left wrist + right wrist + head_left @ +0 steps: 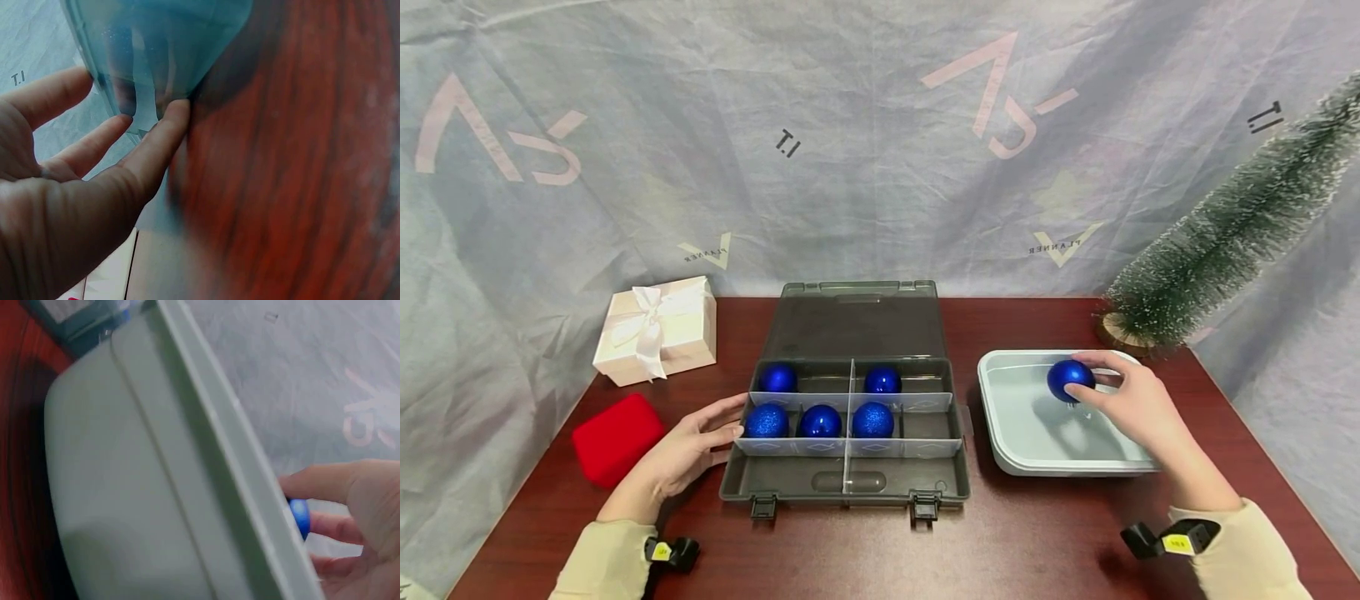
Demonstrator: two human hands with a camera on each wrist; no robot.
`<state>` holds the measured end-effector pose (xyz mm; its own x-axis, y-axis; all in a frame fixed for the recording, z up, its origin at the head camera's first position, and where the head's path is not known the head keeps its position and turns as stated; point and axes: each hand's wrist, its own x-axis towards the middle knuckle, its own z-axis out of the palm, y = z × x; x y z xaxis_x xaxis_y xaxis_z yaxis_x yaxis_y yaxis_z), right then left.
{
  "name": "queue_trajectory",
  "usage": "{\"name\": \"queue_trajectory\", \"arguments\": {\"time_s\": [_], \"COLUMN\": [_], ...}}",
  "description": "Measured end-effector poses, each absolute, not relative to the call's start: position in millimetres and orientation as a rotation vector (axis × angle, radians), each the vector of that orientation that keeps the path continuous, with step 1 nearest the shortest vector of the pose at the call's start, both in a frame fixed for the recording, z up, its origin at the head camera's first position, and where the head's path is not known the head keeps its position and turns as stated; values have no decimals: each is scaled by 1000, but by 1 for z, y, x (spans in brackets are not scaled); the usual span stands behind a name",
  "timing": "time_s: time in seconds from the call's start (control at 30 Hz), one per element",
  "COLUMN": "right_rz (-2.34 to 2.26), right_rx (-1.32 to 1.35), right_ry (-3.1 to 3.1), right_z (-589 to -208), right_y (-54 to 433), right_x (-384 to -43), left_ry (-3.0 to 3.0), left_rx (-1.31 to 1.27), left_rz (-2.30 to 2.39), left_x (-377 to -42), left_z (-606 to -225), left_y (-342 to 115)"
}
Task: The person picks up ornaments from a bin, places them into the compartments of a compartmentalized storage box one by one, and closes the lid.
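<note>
Grey printed cloth [850,183] hangs behind the dark red-brown surface [820,558], its folds and pale lettering filling the background of my head feed. Near the middle of the surface I have a smoky divided case [902,483], its lid [856,329] swung open toward the back edge and its two latches facing the front edge. Five blue balls [820,422] sit in it: two in the back row, one on each side of the centre divider, and three in the middle row, two left of that divider and one right of it. On my left side, the left hand [688,446] has its grip wide, fingers spread and fingertips touching the case's left side. Toward the right edge of the surface stands a pale tray [1067,467], where the right hand [1131,400] has its grip narrowed around another blue ball [1070,380], pinched between thumb and fingers within the tray's outline; whether that ball touches the tray floor, I cannot tell. By the back left corner I see a white gift box [662,327] tied with a ribbon bow, and a red box [617,439] just in front of it along the left edge. A frosted little tree [1232,221] leans outward at the back right corner on a round wooden base [1123,332].
</note>
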<state>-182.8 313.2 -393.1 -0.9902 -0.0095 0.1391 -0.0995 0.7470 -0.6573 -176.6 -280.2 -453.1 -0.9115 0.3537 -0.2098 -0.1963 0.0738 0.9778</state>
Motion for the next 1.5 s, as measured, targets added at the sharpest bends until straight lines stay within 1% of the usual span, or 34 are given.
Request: {"name": "queue_trajectory", "arguments": {"time_s": [0.37,0.5,0.67,1.0,1.17,1.5], "right_rz": [1472,1609,1675,1563,1451,1234], "right_rx": [319,457,599,706,755,863], "right_ry": [-2528,-2445,-2410,-2586,-2647,-2716], "right_z": [-377,-376,-378,-390,-399,-402], "right_y": [260,238,213,176,170,164], "right_x": [-177,-179,-182,-187,-192,-197], "left_ry": [1969,1962,1963,1982,1976,1977], "left_rx": [157,161,162,136,150,149], "left_rz": [1901,1902,1902,1892,1892,1892], "left_x": [-176,-176,-175,-175,-175,-176], "left_z": [-453,-452,-451,-451,-452,-452], "left_y": [-280,-280,-279,-279,-279,-279]}}
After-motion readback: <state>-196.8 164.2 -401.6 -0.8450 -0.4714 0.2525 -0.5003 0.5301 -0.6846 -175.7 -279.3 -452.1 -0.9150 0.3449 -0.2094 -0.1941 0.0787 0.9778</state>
